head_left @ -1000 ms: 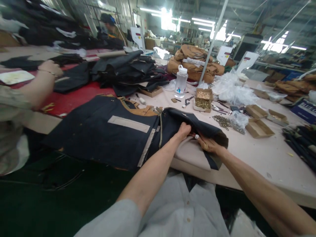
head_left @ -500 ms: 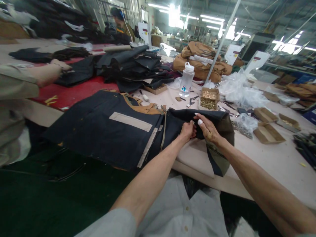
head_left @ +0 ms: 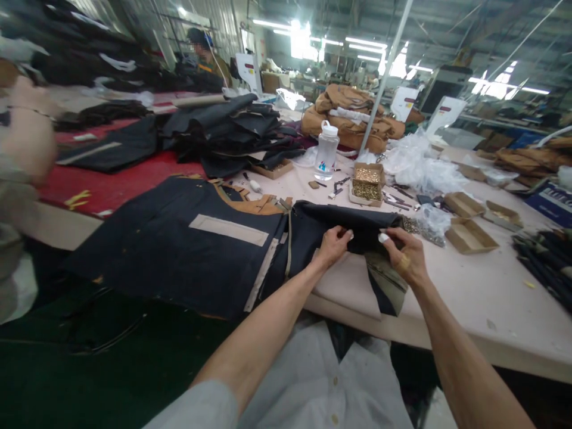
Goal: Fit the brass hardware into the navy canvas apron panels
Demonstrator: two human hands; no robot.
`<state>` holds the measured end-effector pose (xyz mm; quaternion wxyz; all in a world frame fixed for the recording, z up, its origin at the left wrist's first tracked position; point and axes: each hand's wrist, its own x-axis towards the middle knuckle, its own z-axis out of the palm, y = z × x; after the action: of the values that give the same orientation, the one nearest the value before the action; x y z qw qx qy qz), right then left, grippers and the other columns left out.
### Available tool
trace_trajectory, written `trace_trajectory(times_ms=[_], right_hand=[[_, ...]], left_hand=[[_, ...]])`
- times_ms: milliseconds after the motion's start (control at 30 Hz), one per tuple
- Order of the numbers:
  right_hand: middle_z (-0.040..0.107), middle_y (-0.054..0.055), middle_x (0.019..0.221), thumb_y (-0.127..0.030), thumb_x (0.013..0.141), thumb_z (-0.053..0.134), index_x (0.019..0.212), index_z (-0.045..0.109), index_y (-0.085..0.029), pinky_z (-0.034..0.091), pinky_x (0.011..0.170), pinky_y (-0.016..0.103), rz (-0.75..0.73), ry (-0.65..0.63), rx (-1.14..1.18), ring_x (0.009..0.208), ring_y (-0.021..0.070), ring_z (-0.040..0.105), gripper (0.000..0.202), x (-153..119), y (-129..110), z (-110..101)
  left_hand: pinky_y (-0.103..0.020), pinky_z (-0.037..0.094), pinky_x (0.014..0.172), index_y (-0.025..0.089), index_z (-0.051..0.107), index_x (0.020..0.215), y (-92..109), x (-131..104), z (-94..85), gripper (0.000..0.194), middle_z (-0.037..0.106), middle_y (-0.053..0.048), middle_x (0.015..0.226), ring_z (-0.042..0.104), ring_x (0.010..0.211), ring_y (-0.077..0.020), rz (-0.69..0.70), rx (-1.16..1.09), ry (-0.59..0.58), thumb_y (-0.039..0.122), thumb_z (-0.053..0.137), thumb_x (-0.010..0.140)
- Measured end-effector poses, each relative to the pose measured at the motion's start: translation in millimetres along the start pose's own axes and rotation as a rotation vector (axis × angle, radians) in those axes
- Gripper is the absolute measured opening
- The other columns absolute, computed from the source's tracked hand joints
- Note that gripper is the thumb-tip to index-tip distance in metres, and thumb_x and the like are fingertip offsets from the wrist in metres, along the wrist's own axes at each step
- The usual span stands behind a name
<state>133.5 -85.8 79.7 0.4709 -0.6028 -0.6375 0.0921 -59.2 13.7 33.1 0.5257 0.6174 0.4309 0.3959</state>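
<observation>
Head view is showing your left hand (head_left: 333, 243) pinching a fold of the dark jacket (head_left: 201, 238), thumb and fingers closed on the cloth near its front edge. Your right hand (head_left: 404, 257) is gripping the same fold just beside it, fingers curled over the top and a pale-nailed fingertip pressing down; both hands are closed on the fabric, close together but not touching. The jacket is lying spread over the table edge (head_left: 447, 286), most of its body stretching away to the left of your left hand and hanging off toward the floor, while an olive lining flap (head_left: 386, 280) is drooping under your right hand.

You are probably dealing with a heavy, soft cloth that is sagging wherever it is unsupported, so holding it at the folded, seamed edge where you are now is looking safest; the loose flap is likely to slip. The box of brass studs (head_left: 367, 182) and the water bottle (head_left: 326, 152) are standing beyond your hands, well apart.

What you are pinching inside the fold is staying hidden. A co-worker's arm (head_left: 27, 137) left of you is blurring, and its hand is cut off.
</observation>
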Motion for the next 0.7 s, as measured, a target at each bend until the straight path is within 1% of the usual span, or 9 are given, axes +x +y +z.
trace_trajectory(times_ms=[33, 100, 200, 267, 367, 467, 533, 600, 700], right_hand=[[0.073, 0.009, 0.099, -0.043, 0.094, 0.055, 0.114, 0.070, -0.020, 0.058, 0.076, 0.040, 0.038, 0.031, -0.023, 0.083, 0.0253, 0.068, 0.035, -12, 2, -8], [0.072, 0.009, 0.098, -0.039, 0.091, 0.057, 0.109, 0.072, -0.021, 0.057, 0.075, 0.040, 0.023, -0.031, -0.087, 0.083, 0.0260, 0.067, 0.030, -36, 10, -15], [0.069, 0.012, 0.107, -0.035, 0.086, 0.057, 0.108, 0.073, -0.021, 0.055, 0.086, 0.047, -0.071, -0.111, -0.218, 0.100, 0.0324, 0.065, 0.031, -67, 27, -12], [0.068, 0.012, 0.109, -0.036, 0.085, 0.057, 0.109, 0.072, -0.022, 0.055, 0.087, 0.049, -0.061, -0.063, -0.233, 0.101, 0.0332, 0.064, 0.031, -82, 36, -10], [0.067, 0.010, 0.100, -0.044, 0.087, 0.061, 0.103, 0.068, -0.025, 0.056, 0.080, 0.046, -0.009, 0.102, -0.181, 0.089, 0.0302, 0.064, 0.026, -94, 44, -14], [0.064, 0.014, 0.100, -0.055, 0.082, 0.069, 0.107, 0.062, -0.022, 0.054, 0.081, 0.050, 0.011, 0.353, -0.280, 0.093, 0.0341, 0.060, 0.042, -86, 44, -26], [0.063, 0.017, 0.109, -0.060, 0.079, 0.071, 0.114, 0.062, -0.019, 0.050, 0.088, 0.053, -0.006, 0.421, -0.343, 0.103, 0.0375, 0.057, 0.055, -72, 43, -34], [0.066, 0.016, 0.108, -0.059, 0.083, 0.067, 0.111, 0.066, -0.019, 0.049, 0.087, 0.049, -0.036, 0.334, -0.322, 0.101, 0.0351, 0.059, 0.048, -53, 45, -40], [0.068, 0.008, 0.082, -0.052, 0.092, 0.055, 0.089, 0.071, -0.021, 0.046, 0.067, 0.036, 0.026, 0.204, -0.211, 0.072, 0.0245, 0.060, 0.035, -30, 53, -42]], left_hand=[[-0.024, 0.050, 0.070, 0.014, 0.072, 0.088, -1, -2, 1.2, 0.030, 0.071, -0.005, 0.079, 0.065, 0.073, -0.0153, 0.087, 0.074, -0.034, 0.044, 0.067, 0.086], [-0.025, 0.052, 0.075, 0.014, 0.074, 0.089, -1, -5, 2.7, 0.028, 0.073, -0.006, 0.085, 0.067, 0.081, -0.0180, 0.221, 0.199, -0.134, 0.041, 0.070, 0.083], [-0.031, 0.054, 0.086, 0.016, 0.076, 0.104, 0, -9, 2.3, 0.037, 0.075, -0.007, 0.098, 0.069, 0.096, -0.0252, 0.286, 0.357, -0.210, 0.039, 0.079, 0.074], [-0.036, 0.053, 0.095, 0.016, 0.074, 0.112, 1, -11, 1.4, 0.049, 0.075, -0.011, 0.107, 0.067, 0.106, -0.0308, 0.292, 0.492, -0.171, 0.036, 0.083, 0.068], [-0.039, 0.052, 0.097, 0.016, 0.075, 0.103, 6, -13, 0.7, 0.036, 0.074, -0.014, 0.104, 0.068, 0.104, -0.0340, 0.271, 0.652, -0.132, 0.029, 0.080, 0.070], [-0.037, 0.052, 0.094, 0.019, 0.076, 0.088, 21, -15, -1.4, 0.016, 0.075, -0.011, 0.093, 0.069, 0.096, -0.0304, 0.263, 0.679, -0.150, 0.021, 0.074, 0.073], [-0.034, 0.052, 0.089, 0.019, 0.074, 0.084, 39, -20, -6.0, 0.012, 0.074, -0.008, 0.090, 0.068, 0.090, -0.0262, 0.288, 0.638, -0.166, 0.018, 0.071, 0.072], [-0.030, 0.051, 0.080, 0.019, 0.071, 0.083, 63, -29, -14.1, 0.010, 0.072, -0.005, 0.086, 0.065, 0.082, -0.0213, 0.345, 0.581, -0.172, 0.017, 0.069, 0.074], [-0.025, 0.048, 0.072, 0.019, 0.066, 0.082, 101, -56, -32.2, 0.003, 0.066, -0.002, 0.078, 0.059, 0.073, -0.0156, 0.426, 0.489, -0.121, 0.018, 0.065, 0.079]])
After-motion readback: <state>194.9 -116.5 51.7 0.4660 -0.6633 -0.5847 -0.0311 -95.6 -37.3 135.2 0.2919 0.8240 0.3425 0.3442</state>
